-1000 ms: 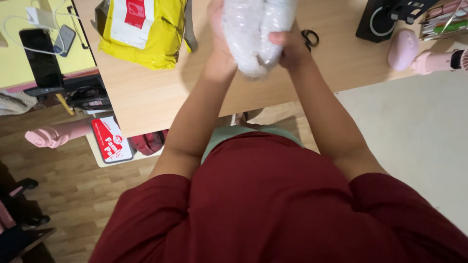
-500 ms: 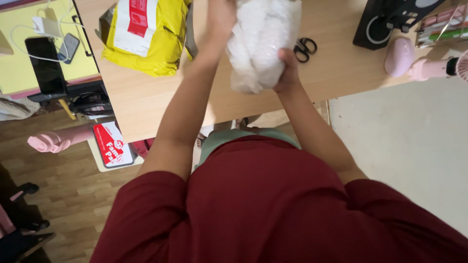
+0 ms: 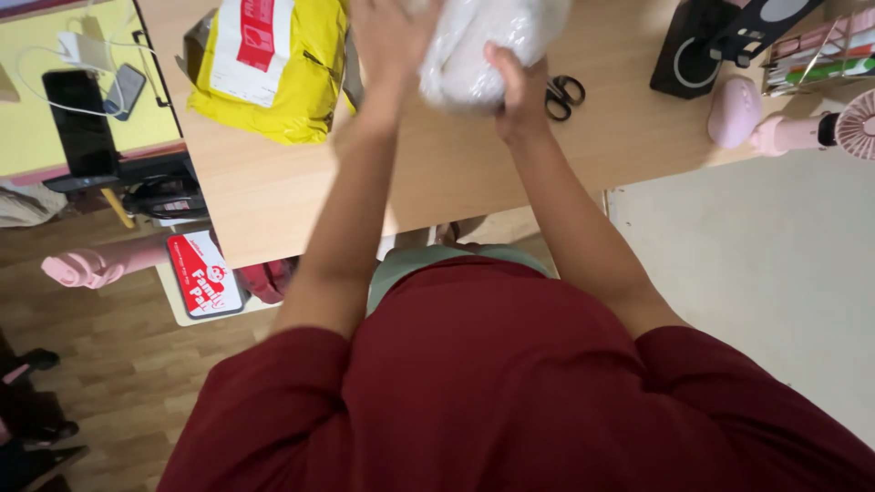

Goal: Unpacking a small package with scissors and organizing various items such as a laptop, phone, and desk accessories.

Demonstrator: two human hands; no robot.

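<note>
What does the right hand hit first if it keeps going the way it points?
The right hand already grips the bubble-wrapped bundle and points away from the body, across the wooden table. Going straight on, it would press further into that bundle; the black scissors lie off to its side.

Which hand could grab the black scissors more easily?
Probably the right hand. It grips the bubble-wrapped bundle just beside the black scissors on the wooden table. The left hand is on the bundle's far side, nearer the yellow mailer bag.
</note>
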